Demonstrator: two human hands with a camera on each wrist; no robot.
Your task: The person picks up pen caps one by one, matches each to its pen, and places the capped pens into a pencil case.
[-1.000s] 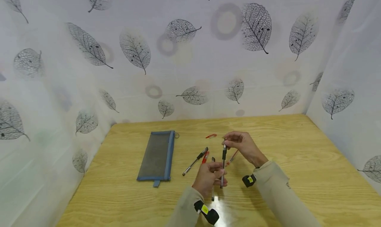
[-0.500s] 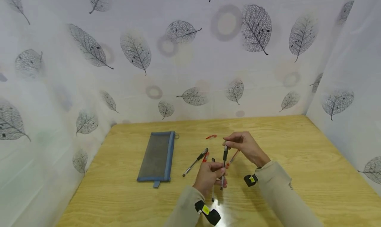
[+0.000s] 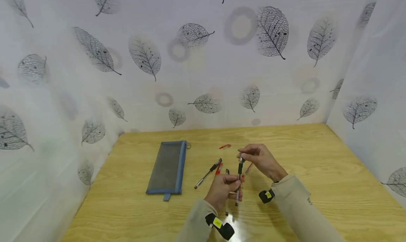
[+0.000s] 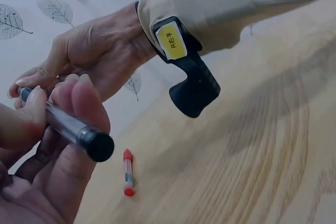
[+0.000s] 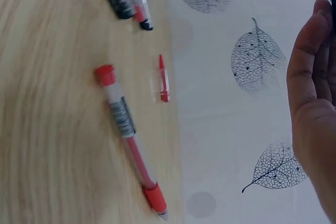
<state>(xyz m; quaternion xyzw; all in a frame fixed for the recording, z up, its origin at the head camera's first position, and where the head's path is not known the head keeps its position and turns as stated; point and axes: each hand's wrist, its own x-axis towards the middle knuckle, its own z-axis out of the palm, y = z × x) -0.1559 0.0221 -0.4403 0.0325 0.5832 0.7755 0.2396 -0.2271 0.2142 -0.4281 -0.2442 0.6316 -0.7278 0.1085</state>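
Observation:
A black gel pen is held between my two hands above the table, its black grip part toward the far side. Its clear barrel is gripped by my left hand between thumb and fingers, and the dark end plug faces the left wrist camera. My right hand pinches the pen's far end with thumb and fingertips; exactly what lies under those fingertips is hidden. Below the hands lies a red pen without its cap. The red pen cap lies farther back.
Left of the hands is a grey mesh pouch with blue edging and a ring. Between pouch and hands lie a black pen and a red pen. Another black pen is partly behind my left hand. A leaf-patterned curtain surrounds the table.
My right hand has shifted slightly nearer to me, toward the left hand, and the pen has shifted a little with it. Both hands keep their hold; the things on the table stay put.

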